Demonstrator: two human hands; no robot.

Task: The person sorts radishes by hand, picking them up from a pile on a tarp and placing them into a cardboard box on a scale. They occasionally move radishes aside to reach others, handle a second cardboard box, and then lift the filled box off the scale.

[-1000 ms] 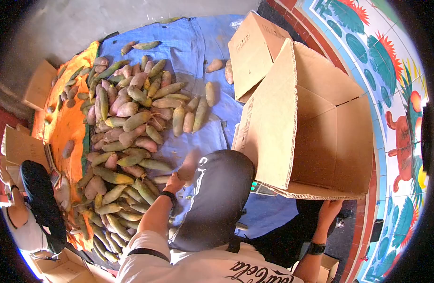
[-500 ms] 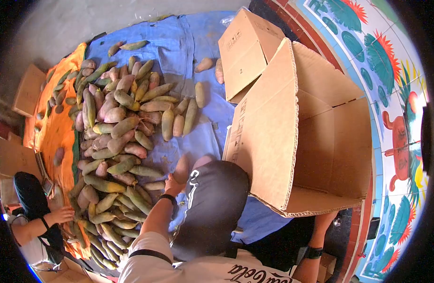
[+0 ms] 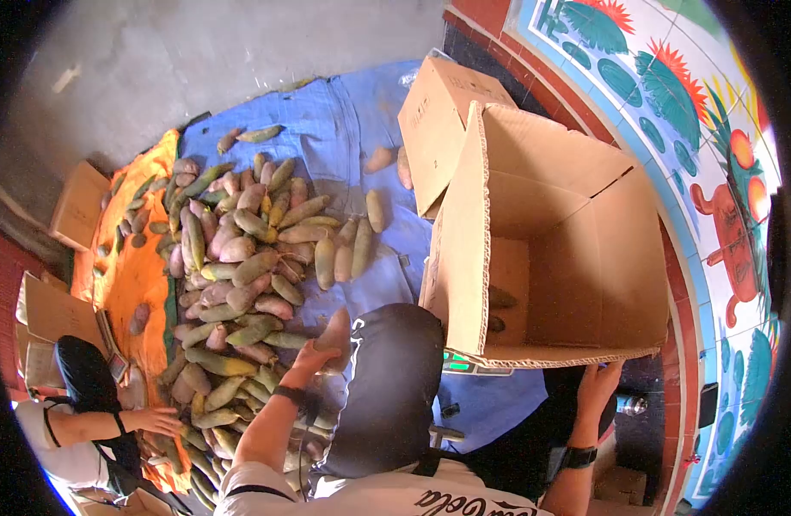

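Note:
My left hand (image 3: 308,359) is closed around a pinkish radish (image 3: 334,334), held beside my dark-clad knee. A large open cardboard box (image 3: 576,284) stands to the right, with a couple of dark radishes (image 3: 501,297) at its bottom. At the near rim of that box, my right hand (image 3: 598,391) grips the edge, its fingers partly hidden. A big heap of green and pinkish radishes (image 3: 241,249) lies to the left of my left hand, on a blue tarp (image 3: 314,120).
Under the box shows a device with a green lit display (image 3: 457,361). Behind it stands a second cardboard box (image 3: 426,129). At left, a co-worker's hand (image 3: 155,420) is over the heap, near an orange cloth (image 3: 125,284). A painted tile wall (image 3: 645,95) curves along the right.
My view has shifted, and the box now tilts so its inside and the radishes in it show. My left hand still holds the radish. My right hand has come into sight at the rim.

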